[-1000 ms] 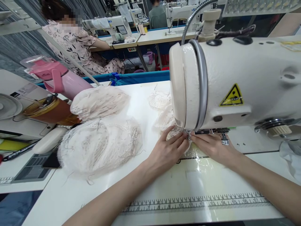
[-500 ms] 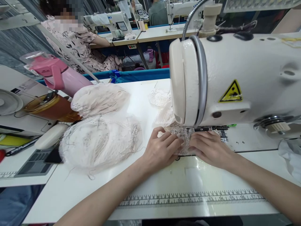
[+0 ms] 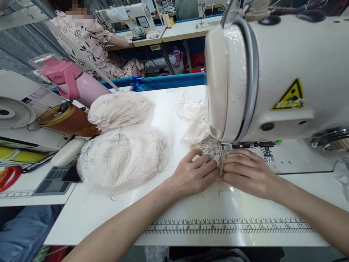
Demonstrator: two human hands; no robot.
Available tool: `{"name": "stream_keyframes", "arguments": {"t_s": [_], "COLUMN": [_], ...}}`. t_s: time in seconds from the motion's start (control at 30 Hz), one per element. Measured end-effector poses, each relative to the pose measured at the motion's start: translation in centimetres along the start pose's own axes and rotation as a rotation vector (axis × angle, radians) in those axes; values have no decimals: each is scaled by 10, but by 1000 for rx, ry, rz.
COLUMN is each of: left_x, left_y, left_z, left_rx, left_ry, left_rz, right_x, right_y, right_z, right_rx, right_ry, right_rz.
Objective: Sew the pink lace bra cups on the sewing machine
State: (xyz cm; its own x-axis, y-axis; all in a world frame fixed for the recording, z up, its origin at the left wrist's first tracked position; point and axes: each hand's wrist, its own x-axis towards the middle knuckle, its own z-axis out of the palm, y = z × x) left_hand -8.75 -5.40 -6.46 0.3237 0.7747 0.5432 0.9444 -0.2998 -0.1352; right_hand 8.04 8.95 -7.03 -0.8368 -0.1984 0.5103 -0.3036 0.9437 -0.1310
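Pale lace fabric (image 3: 218, 153) lies under the head of a white sewing machine (image 3: 231, 80), its patterned strip showing between my two hands. My left hand (image 3: 195, 173) is closed, its curled fingers gripping the lace from the left. On the other side, my right hand (image 3: 251, 173) has its fingers pressed together on the lace edge, just in front of the metal guide (image 3: 245, 145). More of the sheer fabric (image 3: 197, 127) is bunched behind my left hand. The needle is hidden by the machine head.
Two heaps of sheer lace pieces (image 3: 122, 160) with loose threads lie on the left. Beyond them are a pink bottle (image 3: 84, 87), an amber container (image 3: 65, 120) and red-handled scissors (image 3: 11, 178). A printed ruler (image 3: 218, 226) runs along the front. Another person (image 3: 81, 43) sits across the aisle.
The view has shifted, bringing the red scissor handles in at the left. My fingers have shifted slightly on the lace, and both hands still hold it at the machine.
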Motion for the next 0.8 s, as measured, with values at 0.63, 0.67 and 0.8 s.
{"name": "stream_keyframes", "arguments": {"t_s": [0.63, 0.67, 0.8], "left_x": [0, 1, 1], "left_y": [-21, -21, -20], "left_z": [2, 2, 3], "left_rx": [-162, -162, -155], "left_ry": [-333, -331, -327], "left_rz": [-104, -106, -123], "right_x": [6, 7, 5], "right_y": [-2, -1, -1], "right_z": [10, 11, 13], "right_rx": [-7, -8, -4], "right_ry": [51, 58, 64], "right_rz": [-46, -48, -36]}}
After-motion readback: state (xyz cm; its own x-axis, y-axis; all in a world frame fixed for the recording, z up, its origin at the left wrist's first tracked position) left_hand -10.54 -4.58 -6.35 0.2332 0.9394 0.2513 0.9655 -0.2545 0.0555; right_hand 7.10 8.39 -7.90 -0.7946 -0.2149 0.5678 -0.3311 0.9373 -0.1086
